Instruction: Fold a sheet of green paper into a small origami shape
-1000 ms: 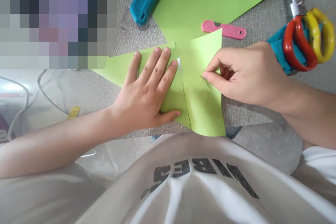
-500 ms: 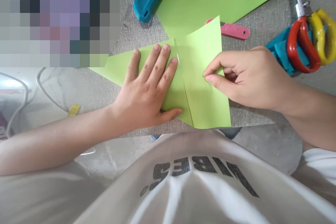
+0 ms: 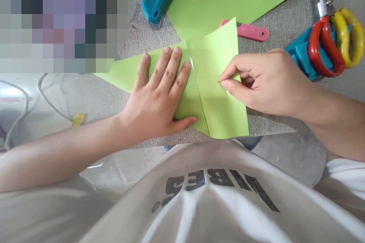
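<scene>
- The green paper [image 3: 218, 98] lies on the tabletop [image 3: 105, 100], right in front of the person. Its long way goes left to right, and its thin end points left (a blurry patch covers some of that end).
- The left hand [image 3: 158, 97] is open and flat on the left part, fingers spread, palm down.
- The right hand [image 3: 265, 83] is curled, and its thumb and pointing finger pinch the right part, which bends up a bit.
- The shirt [image 3: 219, 212] has big dark letters, upside down, that look like "VIBES".
- A yellow tag [image 3: 78, 119] has marks too small to read.
</scene>
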Demonstrator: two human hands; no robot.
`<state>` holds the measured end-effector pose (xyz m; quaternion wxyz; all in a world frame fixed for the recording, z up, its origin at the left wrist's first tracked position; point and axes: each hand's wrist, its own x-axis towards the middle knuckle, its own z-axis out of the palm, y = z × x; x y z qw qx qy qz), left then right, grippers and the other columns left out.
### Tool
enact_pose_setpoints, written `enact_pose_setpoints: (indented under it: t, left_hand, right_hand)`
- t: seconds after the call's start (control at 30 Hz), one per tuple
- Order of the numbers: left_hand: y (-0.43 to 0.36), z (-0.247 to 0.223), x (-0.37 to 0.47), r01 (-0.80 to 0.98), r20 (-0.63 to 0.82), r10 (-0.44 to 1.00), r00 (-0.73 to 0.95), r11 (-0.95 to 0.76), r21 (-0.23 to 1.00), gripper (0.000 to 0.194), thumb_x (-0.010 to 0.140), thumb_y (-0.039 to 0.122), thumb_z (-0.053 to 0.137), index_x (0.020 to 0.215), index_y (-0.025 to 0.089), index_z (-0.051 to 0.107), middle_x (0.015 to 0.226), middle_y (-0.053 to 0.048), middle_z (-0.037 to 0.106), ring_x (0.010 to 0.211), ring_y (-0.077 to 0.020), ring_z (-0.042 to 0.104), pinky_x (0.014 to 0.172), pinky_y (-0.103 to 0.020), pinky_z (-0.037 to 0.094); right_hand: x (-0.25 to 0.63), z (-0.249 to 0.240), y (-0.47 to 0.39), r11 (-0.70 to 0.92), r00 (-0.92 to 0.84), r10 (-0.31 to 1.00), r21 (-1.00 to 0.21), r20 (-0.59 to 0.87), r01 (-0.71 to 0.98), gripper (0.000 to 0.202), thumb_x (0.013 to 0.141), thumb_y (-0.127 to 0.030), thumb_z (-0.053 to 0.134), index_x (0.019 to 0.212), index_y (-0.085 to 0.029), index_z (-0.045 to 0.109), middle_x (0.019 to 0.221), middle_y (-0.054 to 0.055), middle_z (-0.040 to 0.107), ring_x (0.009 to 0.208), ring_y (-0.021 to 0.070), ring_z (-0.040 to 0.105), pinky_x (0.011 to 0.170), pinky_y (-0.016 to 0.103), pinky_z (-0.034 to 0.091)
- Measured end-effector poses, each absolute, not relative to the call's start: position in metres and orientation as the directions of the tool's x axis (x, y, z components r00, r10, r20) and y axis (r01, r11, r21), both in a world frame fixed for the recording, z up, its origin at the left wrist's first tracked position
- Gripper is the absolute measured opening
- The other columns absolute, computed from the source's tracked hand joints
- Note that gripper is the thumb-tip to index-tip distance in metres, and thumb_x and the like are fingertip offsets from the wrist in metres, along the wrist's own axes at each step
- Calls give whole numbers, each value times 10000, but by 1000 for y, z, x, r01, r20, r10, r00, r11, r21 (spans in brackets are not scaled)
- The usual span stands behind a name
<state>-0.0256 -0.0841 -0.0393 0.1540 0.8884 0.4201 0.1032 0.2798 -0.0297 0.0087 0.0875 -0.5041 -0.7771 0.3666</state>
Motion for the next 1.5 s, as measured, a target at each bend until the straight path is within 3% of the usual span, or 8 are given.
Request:
enact_pose_setpoints:
  t: [0.17,0.23,0.33,0.63,0.83,1.13,1.27,1.5]
  left_hand:
    - [-91,-45,-26,621,212,701,682,-707,338,511,1115,545,769,1565,306,733,1689,-146,766,1623,-519,714,1293,-824,625]
    - [-92,-47,-26,583,282,655,701,-755,301,437,1130,479,765,1521,284,748,1603,-140,819,1506,-472,809,1200,-748,721]
    - [-91,-46,-24,570,340,630,698,-776,268,492,1144,443,763,1580,223,706,1547,-173,847,1448,-443,845,1153,-672,766]
    - [-85,-38,-28,559,272,641,718,-764,323,543,1167,459,736,1650,219,679,1607,-179,813,1473,-441,829,1165,-636,746]
    - [-87,-38,-29,574,231,651,723,-752,323,574,1150,441,754,1662,191,687,1659,-208,788,1536,-462,783,1265,-624,665]
    - [-93,-41,-21,652,159,745,647,-650,390,532,1103,411,776,1608,248,755,1649,-214,774,1481,-544,764,1390,-1007,360]
    - [-93,-41,-20,667,132,754,643,-636,388,522,1094,457,777,1575,254,759,1658,-225,759,1492,-576,734,1341,-1062,351]
    - [-91,-39,-19,612,308,670,676,-743,273,505,1122,496,787,1457,120,752,1510,-331,795,1252,-574,820,1152,-1115,466]
  right_hand:
    - [278,9,-29,213,-450,863,-644,-229,735,67,1061,-257,804,1029,-297,846,613,-40,656,556,173,571,665,378,508]
    - [278,9,-29,228,-447,872,-641,-200,733,87,1066,-257,792,1026,-290,861,623,-31,674,572,177,598,667,378,515]
    - [277,7,-31,262,-457,878,-652,-145,712,168,1065,-213,754,960,-275,870,657,-19,719,589,173,632,684,375,528]
    - [278,3,-32,310,-470,880,-664,-72,681,206,1027,-164,758,900,-276,875,666,-20,747,585,167,653,700,368,550]
    - [276,11,-31,272,-476,864,-647,-161,712,227,1059,-221,708,915,-286,871,710,-9,768,645,192,696,697,384,546]
    - [276,13,-33,211,-430,876,-627,-219,749,116,1061,-310,785,989,-288,873,646,-8,706,618,204,648,681,402,535]
    - [278,18,-33,154,-442,848,-660,-293,735,100,1076,-386,819,1032,-305,856,563,-53,607,539,180,560,630,380,496]
    - [278,14,-31,176,-455,848,-665,-272,726,139,1055,-298,802,919,-290,828,530,-71,531,501,152,498,633,368,481]
